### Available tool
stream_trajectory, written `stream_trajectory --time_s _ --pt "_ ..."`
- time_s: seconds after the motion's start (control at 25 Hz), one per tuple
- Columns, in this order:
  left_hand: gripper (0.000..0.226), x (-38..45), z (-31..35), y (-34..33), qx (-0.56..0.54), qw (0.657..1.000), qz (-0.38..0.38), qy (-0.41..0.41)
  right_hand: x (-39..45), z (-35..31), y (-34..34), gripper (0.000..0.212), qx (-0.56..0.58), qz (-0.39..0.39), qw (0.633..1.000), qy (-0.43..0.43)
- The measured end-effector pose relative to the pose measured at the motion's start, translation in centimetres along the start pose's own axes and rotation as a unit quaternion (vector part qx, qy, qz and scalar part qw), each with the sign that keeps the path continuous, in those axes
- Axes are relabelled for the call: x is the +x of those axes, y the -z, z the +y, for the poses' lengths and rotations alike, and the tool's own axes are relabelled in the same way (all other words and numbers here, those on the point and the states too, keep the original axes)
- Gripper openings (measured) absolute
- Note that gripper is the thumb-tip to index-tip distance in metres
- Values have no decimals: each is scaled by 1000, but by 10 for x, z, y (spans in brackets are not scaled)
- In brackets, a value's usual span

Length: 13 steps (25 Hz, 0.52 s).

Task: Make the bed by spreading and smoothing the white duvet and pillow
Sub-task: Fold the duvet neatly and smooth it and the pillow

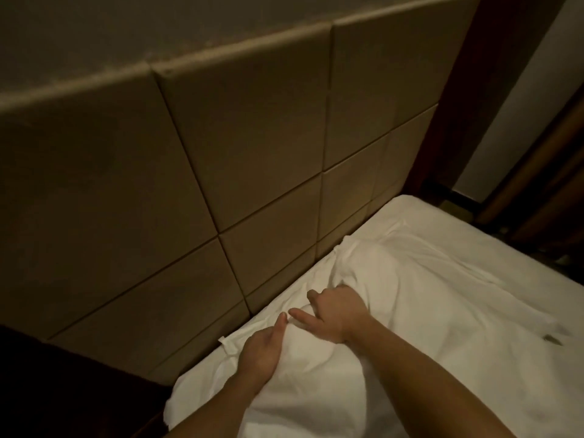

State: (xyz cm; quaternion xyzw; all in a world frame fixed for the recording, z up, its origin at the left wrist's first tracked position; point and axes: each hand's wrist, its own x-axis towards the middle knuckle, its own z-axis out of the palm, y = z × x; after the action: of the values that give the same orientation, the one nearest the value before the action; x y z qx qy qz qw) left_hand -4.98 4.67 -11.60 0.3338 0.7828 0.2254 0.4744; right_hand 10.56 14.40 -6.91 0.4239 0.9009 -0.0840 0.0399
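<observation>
With the plump white fabric pillow [363,311] lying against the foot of the tan padded panelled headboard [221,153], the left hand [260,355] pinching its near edge and the right hand [335,314] gripping a bunched fold risk leaving creases if tugged unevenly.
</observation>
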Motion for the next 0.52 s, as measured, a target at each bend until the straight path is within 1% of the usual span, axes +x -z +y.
stream_trajectory --time_s 0.04,0.08,0.16,0.2,0.24,0.28,0.36,0.48,0.52 --pt "82 -20 6 -2 -36 999 -2 -3 -21 0 16 75 -3 26 1000 7" --pt "84 -43 14 -6 -67 998 -14 4 -47 0 34 79 -9 47 999 16" --pt "99 -98 23 -19 -103 992 -71 32 -111 3 68 79 -28 67 997 30" --pt "104 -122 25 -26 -102 991 -84 30 -140 5 82 79 -32 68 997 30" --pt "106 -147 28 -34 -94 993 -71 31 -166 7 93 81 -32 64 997 28" --pt "107 -178 33 -42 -77 996 -38 26 -195 9 103 86 -32 59 997 30" --pt "107 -227 36 -53 -23 999 48 -4 -234 11 112 90 -43 64 996 38" --pt "94 -259 28 -56 62 988 127 -60 -256 2 114 89 -42 76 995 58" --pt "93 -262 25 -53 101 980 156 -74 -255 -2 115 89 -45 79 994 67"
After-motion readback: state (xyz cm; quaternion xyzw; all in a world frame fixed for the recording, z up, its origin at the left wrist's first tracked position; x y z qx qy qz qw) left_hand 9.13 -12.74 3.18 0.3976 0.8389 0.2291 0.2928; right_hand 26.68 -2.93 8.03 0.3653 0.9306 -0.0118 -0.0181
